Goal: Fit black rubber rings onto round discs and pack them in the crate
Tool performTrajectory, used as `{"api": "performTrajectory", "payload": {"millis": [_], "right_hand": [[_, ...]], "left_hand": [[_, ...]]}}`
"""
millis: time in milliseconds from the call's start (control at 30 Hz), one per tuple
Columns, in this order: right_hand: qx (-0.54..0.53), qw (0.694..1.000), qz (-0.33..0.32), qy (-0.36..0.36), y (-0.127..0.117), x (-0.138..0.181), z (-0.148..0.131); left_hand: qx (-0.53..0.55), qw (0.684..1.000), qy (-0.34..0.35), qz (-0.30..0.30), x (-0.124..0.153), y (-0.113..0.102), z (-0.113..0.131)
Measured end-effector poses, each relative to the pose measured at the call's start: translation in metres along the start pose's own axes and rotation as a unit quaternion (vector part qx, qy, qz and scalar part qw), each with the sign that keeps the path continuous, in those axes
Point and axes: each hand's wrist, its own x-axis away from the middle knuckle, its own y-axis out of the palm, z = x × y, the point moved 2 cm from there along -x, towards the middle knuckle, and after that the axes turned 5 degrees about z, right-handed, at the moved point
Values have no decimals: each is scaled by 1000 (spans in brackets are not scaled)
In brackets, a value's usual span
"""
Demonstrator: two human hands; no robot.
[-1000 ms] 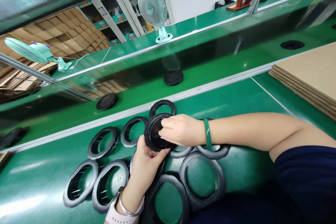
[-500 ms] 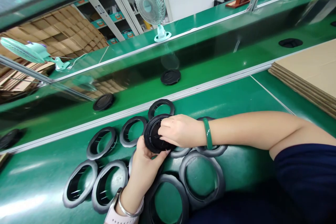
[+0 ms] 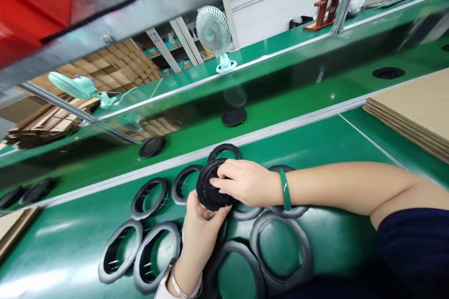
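Grey rings [image 3: 139, 268] lie to the left of your left hand [image 3: 201, 229], which grips the black disc [image 3: 205, 189] by its lower-left edge; a firm, steady hold there should stop it twisting. The disc sits tilted between your hands, your right hand [image 3: 247, 182] bending its fingers onto the face. Whether they pinch anything, I cannot tell; even pressure, square to the face, probably works best.

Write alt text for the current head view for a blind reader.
A person's left hand holds a round black part while the right hand touches its inner face. Dark rings lie nearby on a green table; two mint-green fans sit beyond.
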Motion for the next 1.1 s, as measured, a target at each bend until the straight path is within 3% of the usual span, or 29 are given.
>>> {"api": "performTrajectory", "payload": {"millis": [67, 133, 233, 333, 533, 733, 800, 933, 1100], "right_hand": [[-42, 994, 90, 40, -6, -1, 4], [-90, 978, 137, 129, -7, -1, 10], [-207, 936, 93, 269, 4, -1, 21], [-287, 896, 51, 334, 17, 0, 27], [-314, 894, 87, 307, 16, -2, 22], [-294, 888, 87, 342, 18, -3, 23], [-315, 884, 51, 342, 17, -3, 25], [-406, 848, -84, 330, 15, -3, 27], [-346, 864, -76, 358, 15, 1, 21]], "left_hand": [[37, 999, 2, 3, -1, -2, 0], [52, 999, 10, 4, -1, -4, -2], [53, 999, 6, -1, 1, -3, -7], [36, 999, -1, 13, 6, 1, -8], [37, 998, 34, 27, 14, 7, -1], [-95, 994, 53, 17, 10, -5, -8], [-133, 988, 65, 36, 9, -7, -7], [-135, 987, 77, 41, 8, -8, -3], [-145, 985, 81, 43, 7, -10, -2]]}}
